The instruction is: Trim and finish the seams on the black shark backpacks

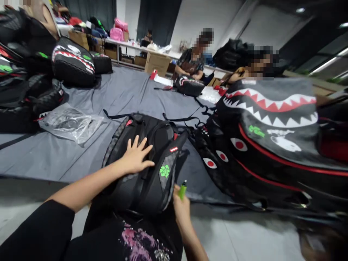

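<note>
A black backpack (148,188) lies at the near edge of the table, its straps and back padding facing up. Spread flat on its back panel is my left hand (137,157), fingers apart. My right hand (181,206) is beside the bag's right side, closed around a green pen-like tool (183,190) with a dark tip pointing up. The fingers of that hand may also touch the bag's edge; I cannot tell. A green print (164,170) and a small red-and-white label (173,149) show on the bag's side.
Shark-mouth backpacks (272,116) are heaped at the right, close to my bag. More black bags (73,63) stand at the left, near a clear plastic bag (72,121). Grey cloth (127,90) covers the table. Across it, a person (190,61) handles another bag (189,85).
</note>
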Tool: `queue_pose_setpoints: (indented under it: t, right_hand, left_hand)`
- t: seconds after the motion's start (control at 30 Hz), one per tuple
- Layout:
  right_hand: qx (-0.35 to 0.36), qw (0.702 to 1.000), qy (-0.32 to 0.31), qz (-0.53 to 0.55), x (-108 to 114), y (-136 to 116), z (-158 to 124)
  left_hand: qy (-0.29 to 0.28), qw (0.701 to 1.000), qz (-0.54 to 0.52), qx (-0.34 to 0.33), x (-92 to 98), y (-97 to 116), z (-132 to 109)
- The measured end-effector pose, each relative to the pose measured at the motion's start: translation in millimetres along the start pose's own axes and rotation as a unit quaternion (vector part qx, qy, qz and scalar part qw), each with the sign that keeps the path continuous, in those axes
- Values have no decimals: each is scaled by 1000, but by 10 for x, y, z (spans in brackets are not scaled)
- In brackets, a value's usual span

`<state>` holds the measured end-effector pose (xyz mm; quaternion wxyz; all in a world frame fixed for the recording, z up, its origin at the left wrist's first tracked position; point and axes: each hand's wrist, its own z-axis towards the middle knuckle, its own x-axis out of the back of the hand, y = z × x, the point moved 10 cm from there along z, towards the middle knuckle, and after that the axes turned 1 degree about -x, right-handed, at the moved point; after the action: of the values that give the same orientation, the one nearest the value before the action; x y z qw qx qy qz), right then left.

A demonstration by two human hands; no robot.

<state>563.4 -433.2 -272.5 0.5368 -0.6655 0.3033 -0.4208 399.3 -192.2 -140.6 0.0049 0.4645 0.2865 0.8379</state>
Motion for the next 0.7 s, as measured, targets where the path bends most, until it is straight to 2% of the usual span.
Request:
queue_pose_setpoints:
  t: [0.03, 0.07, 0.1, 0.13, 0.2, 0.23, 0.27, 0.3, 0.33, 0.4, 0.47, 0.57, 0.63, 0.7]
  right_hand:
    - [67, 996, 59, -27, 174, -300, -43]
    - [151, 982, 106, -35, 248, -666, -110]
    - [235, 963, 130, -25, 203, -1034, -189]
    - [313, 945, 96, -23, -30, -1374, -247]
    - [417, 908, -42, -25, -745, -1823, -307]
    - [445, 889, -105, -20, -1080, -1919, -313]
    - [453, 880, -143, -18, -1322, -1920, -269]
    - [438, 888, -140, -25, -1430, -1831, -159]
    - [405, 907, -109, -49, -1413, -1655, -8]
    - [349, 930, -6, -112, -1046, -1188, 220]
    - [310, 926, 82, -201, -521, -683, 298]
    - [229, 926, 105, -281, 51, -43, 342]
    - [196, 938, 147, -246, 365, 100, 358]
    - [172, 938, 249, -167, 720, 20, 357]
  left_hand:
    - [-10, 999, 23, -36, -128, 216, -63]
    - [-15, 996, 50, -66, -240, 389, -116]
    - [-23, 994, 77, -79, -345, 494, -150]
    - [-35, 991, 103, -77, -439, 530, -162]
    - [-48, 987, 151, -39, -538, 432, -138]
    - [-41, 985, 170, -9, -532, 332, -123]
    - [-26, 982, 184, 20, -499, 223, -123]
    - [-5, 980, 192, 44, -453, 129, -145]
    - [19, 979, 196, 59, -408, 58, -189]
    - [70, 977, 192, 66, -352, -3, -323]
    - [97, 978, 180, 34, -409, 41, -440]
    - [90, 984, 156, -19, -655, 168, -462]
    - [86, 985, 146, -34, -796, 258, -412]
    - [91, 985, 140, -40, -854, 377, -391]
